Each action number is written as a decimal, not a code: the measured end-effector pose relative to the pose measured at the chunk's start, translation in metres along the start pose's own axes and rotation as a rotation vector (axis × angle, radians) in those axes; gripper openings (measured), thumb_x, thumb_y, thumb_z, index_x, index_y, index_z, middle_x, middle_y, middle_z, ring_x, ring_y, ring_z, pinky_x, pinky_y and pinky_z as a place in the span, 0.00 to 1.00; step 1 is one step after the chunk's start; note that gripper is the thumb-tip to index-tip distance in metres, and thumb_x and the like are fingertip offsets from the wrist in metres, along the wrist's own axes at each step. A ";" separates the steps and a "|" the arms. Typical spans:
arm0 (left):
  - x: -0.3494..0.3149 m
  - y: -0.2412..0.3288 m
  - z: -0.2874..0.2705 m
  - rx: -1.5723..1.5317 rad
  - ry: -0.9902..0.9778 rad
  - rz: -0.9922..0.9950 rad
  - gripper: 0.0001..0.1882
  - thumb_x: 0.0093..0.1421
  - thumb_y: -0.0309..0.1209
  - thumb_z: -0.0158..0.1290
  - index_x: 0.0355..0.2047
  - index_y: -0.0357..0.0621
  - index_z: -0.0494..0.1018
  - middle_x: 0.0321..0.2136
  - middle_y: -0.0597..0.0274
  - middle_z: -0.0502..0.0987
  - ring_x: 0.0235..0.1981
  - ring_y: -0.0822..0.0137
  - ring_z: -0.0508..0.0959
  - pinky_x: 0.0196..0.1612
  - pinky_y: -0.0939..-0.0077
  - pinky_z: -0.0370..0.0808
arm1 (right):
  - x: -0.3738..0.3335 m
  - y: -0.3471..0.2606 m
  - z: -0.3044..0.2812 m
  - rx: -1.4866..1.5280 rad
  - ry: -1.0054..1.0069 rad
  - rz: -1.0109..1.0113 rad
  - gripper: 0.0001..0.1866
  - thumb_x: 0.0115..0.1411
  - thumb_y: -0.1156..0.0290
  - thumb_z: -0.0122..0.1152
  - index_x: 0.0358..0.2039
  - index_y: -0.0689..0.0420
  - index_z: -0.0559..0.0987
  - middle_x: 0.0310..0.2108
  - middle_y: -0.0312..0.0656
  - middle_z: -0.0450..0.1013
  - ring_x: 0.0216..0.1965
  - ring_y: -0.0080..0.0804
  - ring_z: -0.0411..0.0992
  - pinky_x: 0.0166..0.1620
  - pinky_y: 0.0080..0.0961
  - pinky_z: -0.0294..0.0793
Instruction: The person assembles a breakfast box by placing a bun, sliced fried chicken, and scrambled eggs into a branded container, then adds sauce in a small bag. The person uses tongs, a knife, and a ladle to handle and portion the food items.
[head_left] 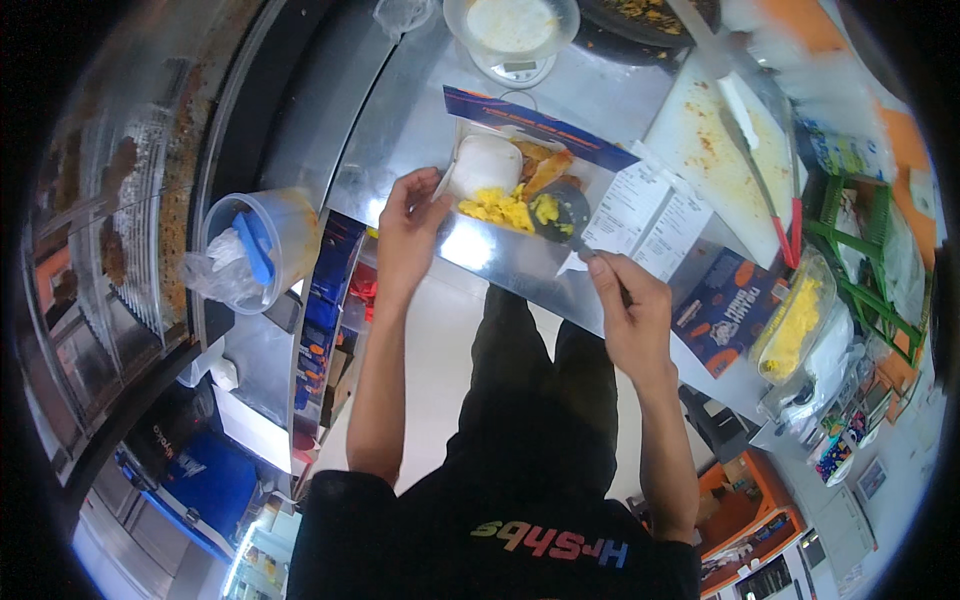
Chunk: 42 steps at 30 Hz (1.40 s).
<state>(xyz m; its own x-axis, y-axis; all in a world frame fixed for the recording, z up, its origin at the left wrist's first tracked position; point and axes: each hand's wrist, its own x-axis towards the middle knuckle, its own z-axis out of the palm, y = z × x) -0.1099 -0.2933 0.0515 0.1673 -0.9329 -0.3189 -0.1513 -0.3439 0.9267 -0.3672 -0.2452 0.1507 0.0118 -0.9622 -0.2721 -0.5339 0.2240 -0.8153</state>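
Observation:
An open cardboard food box (545,127) with a dark blue printed lid stands on the steel counter in front of me. Inside it are a white mound of rice (486,168), yellow scrambled egg (495,208) and brown fried pieces (546,170). My left hand (408,215) has its fingers bent against the box's left side, gripping that edge. In my right hand (637,310) is the handle of a dark spoon (566,212). Its bowl, with some egg in it, is over the front right part of the box.
Paper receipts (655,215) lie right of the box, near a stained white cutting board (725,140) with red-handled tongs (793,245). A clear tub of yellow egg (795,325) sits farther right. Behind is a bowl on a scale (515,72); at left, a plastic bucket (285,245).

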 end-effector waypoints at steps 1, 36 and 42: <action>-0.008 -0.002 0.003 -0.041 0.025 -0.042 0.20 0.65 0.24 0.59 0.56 0.36 0.71 0.51 0.55 0.77 0.51 0.66 0.76 0.55 0.74 0.75 | 0.004 -0.002 0.008 -0.030 -0.005 -0.048 0.08 0.68 0.72 0.60 0.41 0.63 0.82 0.26 0.49 0.75 0.24 0.38 0.73 0.31 0.33 0.70; -0.049 -0.031 0.020 0.434 0.038 0.261 0.11 0.62 0.23 0.50 0.37 0.49 0.82 0.61 0.47 0.61 0.68 0.45 0.60 0.66 0.48 0.61 | -0.010 0.034 0.034 -0.243 0.102 -0.015 0.11 0.65 0.75 0.61 0.42 0.69 0.83 0.20 0.42 0.68 0.20 0.26 0.64 0.24 0.24 0.59; -0.046 -0.032 0.018 0.440 0.023 0.314 0.17 0.52 0.15 0.50 0.37 0.46 0.81 0.60 0.43 0.58 0.66 0.42 0.61 0.58 0.57 0.77 | -0.013 0.037 0.032 -0.227 0.127 -0.031 0.11 0.65 0.74 0.62 0.42 0.69 0.83 0.19 0.41 0.67 0.19 0.24 0.62 0.23 0.24 0.58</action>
<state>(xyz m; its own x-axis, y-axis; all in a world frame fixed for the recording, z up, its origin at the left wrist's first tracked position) -0.1303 -0.2418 0.0332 0.0694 -0.9971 -0.0310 -0.5903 -0.0661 0.8045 -0.3604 -0.2198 0.1077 -0.0674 -0.9831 -0.1702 -0.7114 0.1670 -0.6826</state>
